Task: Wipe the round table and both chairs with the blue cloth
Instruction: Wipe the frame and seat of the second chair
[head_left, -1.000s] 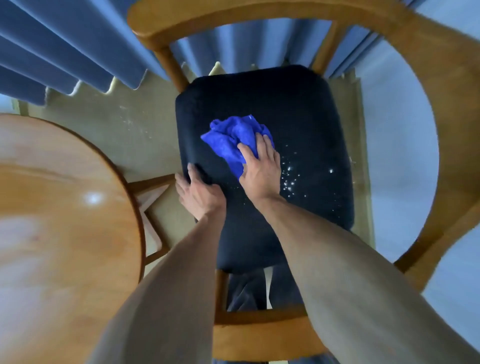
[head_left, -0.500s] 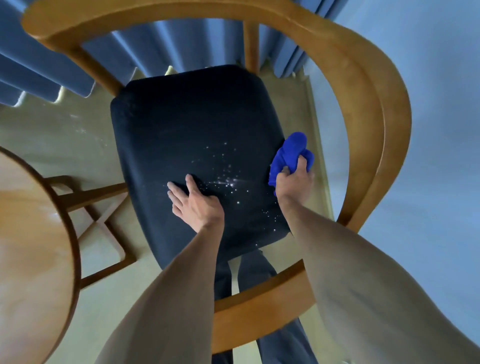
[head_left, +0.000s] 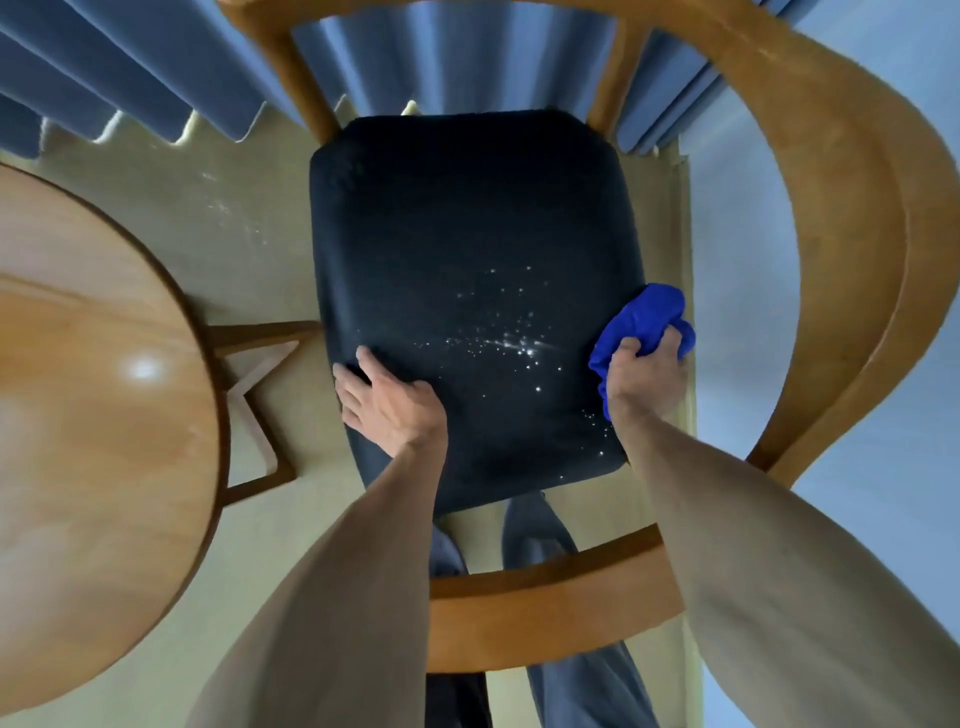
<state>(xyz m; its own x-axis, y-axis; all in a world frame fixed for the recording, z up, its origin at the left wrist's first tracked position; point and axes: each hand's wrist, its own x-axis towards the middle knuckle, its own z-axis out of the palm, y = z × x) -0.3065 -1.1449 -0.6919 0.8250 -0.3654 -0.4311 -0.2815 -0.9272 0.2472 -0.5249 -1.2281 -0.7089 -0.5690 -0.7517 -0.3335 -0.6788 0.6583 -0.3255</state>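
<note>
The person is standing over a wooden armchair and is working on its dark seat cushion, which I am taking as the landmark for all places here. The right hand is holding the blue cloth bunched in curled fingers at the right edge of the cushion, partly over the gap between the cushion and the curved armrest. The left hand is resting on the near left corner of the cushion with the fingers rather straight and spread, and it is holding nothing; it seems to be steadying the seat.

Small white specks are lying on the cushion between the two hands, and they are reaching toward its near right corner. So the seat, in my judgement, is not finished: this patch is waiting for more strokes of the cloth. The wooden frame of the armchair is showing no clear sign of being wiped or not, and I cannot tell it.

The round table is standing to the left of the cushion, well apart from both hands; its top is shining, but whether it is already wiped I cannot say. A second chair is not showing in this view, so it may be left to do. Blue curtains are hanging beyond the far side of the cushion.
</note>
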